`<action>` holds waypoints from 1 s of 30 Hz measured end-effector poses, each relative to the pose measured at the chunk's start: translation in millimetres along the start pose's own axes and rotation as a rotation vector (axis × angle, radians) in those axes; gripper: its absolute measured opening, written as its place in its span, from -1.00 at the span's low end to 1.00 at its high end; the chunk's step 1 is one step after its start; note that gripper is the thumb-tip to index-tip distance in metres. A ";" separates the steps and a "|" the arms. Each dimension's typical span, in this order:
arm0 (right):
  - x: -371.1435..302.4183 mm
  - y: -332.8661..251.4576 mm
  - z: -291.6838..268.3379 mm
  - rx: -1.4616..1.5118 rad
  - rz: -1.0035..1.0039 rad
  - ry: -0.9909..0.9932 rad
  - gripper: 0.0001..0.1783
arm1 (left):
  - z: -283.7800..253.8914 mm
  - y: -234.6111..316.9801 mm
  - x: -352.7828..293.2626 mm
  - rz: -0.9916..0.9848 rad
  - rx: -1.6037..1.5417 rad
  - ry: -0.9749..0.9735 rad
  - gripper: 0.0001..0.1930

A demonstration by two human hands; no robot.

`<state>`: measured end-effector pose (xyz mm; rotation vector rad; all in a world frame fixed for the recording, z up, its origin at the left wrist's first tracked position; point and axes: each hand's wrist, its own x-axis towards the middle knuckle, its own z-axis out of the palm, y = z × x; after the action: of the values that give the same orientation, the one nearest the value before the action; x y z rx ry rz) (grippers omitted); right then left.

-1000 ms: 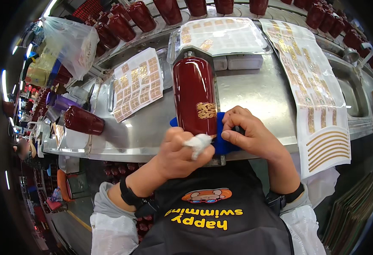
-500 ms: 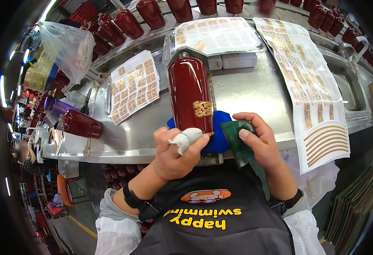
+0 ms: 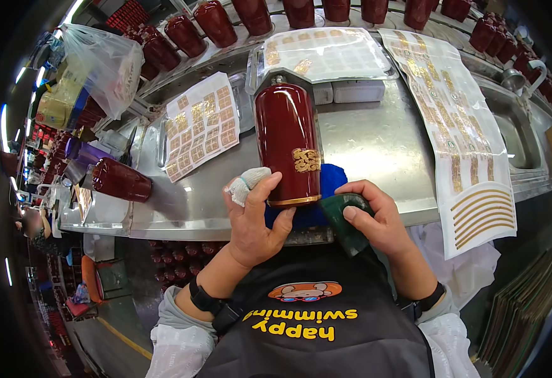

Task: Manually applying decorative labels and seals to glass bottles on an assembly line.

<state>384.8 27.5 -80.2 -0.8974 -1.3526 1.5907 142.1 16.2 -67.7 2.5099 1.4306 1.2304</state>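
A dark red glass bottle [image 3: 286, 120] lies on its back in front of me, its neck pointing away and its base toward me. A gold ornament [image 3: 306, 160] sits on its right side near the base, and a gold band [image 3: 295, 201] runs round the bottom edge. My left hand [image 3: 254, 223] grips the base corner between thumb and forefinger; a white wrap [image 3: 249, 184] covers one of its fingers. My right hand [image 3: 380, 220] is closed on a flexible dark green pad [image 3: 346, 227], beside the base. Blue cloth [image 3: 334, 179] lies under the bottle.
Gold decal sheets lie left [image 3: 200, 129] and right [image 3: 443, 120] on the steel counter [image 3: 383, 145]. Another sheet fills a tray [image 3: 386, 66] behind. One red bottle [image 3: 121, 179] lies at left; several line the back [image 3: 250, 16]. A sink [image 3: 512, 123] is far right.
My left hand has moved from across the base to its left corner, exposing the gold band. My right hand with the green pad has shifted slightly left. Bottles along the back have shifted.
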 end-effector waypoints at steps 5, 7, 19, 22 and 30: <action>0.7 -1.2 1.1 0.055 0.021 0.002 -0.68 | 1.5 0.7 0.2 -0.009 -0.009 0.011 -0.44; 2.0 -4.1 4.0 0.061 -0.002 -0.005 -0.68 | 1.4 0.4 -0.5 -0.014 -0.021 0.020 -0.45; 0.0 -12.8 -0.2 -0.032 -0.047 -0.043 -0.64 | -0.9 5.6 12.5 0.084 -0.063 -0.043 -0.61; 2.3 -22.8 6.4 -0.044 -0.106 0.040 -0.64 | -1.8 -1.3 6.0 0.064 -0.111 -0.010 -0.58; 0.5 -19.6 -2.1 -0.252 -0.024 0.033 -0.63 | -0.7 -10.2 -2.3 0.014 -0.052 0.012 -0.50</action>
<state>389.4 29.9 -61.2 -1.0477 -1.5576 1.4008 133.6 20.2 -72.3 2.4877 1.3674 1.2696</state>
